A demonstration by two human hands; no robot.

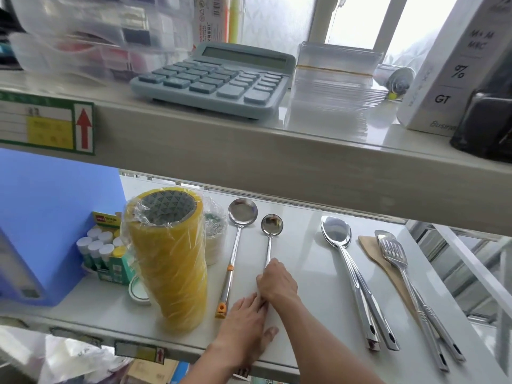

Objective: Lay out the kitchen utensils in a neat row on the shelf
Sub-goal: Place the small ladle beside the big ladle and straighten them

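Steel small ladle [272, 224] handle gripped by right hand [278, 281].

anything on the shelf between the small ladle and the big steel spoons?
Nothing: in the head view the white shelf is bare between the small steel ladle and the pair of large steel serving spoons.

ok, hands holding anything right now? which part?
Both hands are on the small ladle. The right hand grips the middle of its handle; the left hand touches the handle's lower end, though whether it grips cannot be told.
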